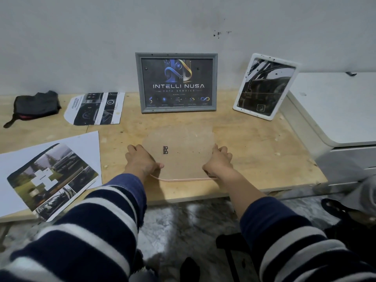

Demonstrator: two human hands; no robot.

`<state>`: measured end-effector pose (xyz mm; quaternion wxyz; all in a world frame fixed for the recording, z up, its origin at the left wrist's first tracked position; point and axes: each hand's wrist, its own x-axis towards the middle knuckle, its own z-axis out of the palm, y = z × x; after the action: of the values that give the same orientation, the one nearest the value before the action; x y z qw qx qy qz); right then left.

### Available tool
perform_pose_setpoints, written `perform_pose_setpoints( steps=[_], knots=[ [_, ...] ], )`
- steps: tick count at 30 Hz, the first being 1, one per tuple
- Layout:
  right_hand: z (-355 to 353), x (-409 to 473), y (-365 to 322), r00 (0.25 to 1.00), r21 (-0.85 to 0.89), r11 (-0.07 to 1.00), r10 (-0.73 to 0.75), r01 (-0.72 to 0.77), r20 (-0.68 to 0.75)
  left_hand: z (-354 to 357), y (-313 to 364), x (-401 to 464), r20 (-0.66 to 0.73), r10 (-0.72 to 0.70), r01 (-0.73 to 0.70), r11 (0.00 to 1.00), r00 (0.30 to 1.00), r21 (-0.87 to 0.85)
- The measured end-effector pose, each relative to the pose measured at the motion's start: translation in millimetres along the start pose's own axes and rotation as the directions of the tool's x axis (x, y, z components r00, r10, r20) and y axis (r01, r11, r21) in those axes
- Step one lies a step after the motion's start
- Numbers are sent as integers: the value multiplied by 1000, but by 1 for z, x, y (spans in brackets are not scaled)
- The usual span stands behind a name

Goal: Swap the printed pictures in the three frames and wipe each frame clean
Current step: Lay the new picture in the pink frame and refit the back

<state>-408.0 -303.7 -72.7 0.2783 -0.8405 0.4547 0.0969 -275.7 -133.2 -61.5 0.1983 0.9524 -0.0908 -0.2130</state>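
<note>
Right now the person sits at a plywood table point(254, 139) with a third frame lying face down near its front edge, its brown backing board point(183, 151) turned up and a thin pink rim point(183, 180) showing along the near side. A small black metal hanger point(165, 150) sits on the board, left of its middle. The left hand point(141, 160) grips the left edge of the backing board, fingers curled over the far corner and thumb pointing inward along the near part. The right hand point(219, 160) grips the right edge, fingers curled onto the board's top and side; I cannot tell how the thumb lies. Both sleeves are navy with white stripes.

Behind the board, a grey frame point(176, 83) stands upright against the wall, holding a dark print that reads INTELLI NUSA. To its right a white frame point(266, 86) leans back against the wall, tilted, with a dark black-and-white picture in it. On the left of the table lies a loose print of dark car interiors point(95, 108), and nearer the front a larger sheet with landscape and car photos point(50, 176), partly overhanging the table's edge. A black cloth point(36, 105) is bunched at the far left, by the wall. A white cabinet point(333, 110) stands just beside the table on the right.
</note>
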Motion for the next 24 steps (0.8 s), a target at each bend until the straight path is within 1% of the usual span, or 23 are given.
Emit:
perform_pose_setpoints(
  steps=[4,8,10,13,18,19,21,24],
  knots=[
    [-1,-2,3,1000,11,1000,1,-1,-2,1,2,-1,25,-19,18,1000,1000,26],
    [0,-3,12,999,26,999,-45,45,16,1,6,-1,43,-28,25,996,999,81],
    [-3,-4,14,997,-37,997,-71,72,31,0,9,-1,46,-51,46,993,998,107],
    [-9,-5,15,993,-204,973,-98,109,65,0,12,0,54,-74,66,989,996,132],
    [-18,-1,9,988,-341,931,-91,129,126,-2,16,2,68,-91,79,983,993,169],
    [-21,1,5,990,-370,921,-86,122,113,-2,17,3,74,-96,81,980,993,181],
    [-26,6,-3,996,-394,915,-80,89,38,-4,20,5,90,-106,85,973,990,215],
    [-31,15,-10,996,-309,951,-49,25,-69,-6,28,11,101,-82,46,948,991,315]
  ],
)
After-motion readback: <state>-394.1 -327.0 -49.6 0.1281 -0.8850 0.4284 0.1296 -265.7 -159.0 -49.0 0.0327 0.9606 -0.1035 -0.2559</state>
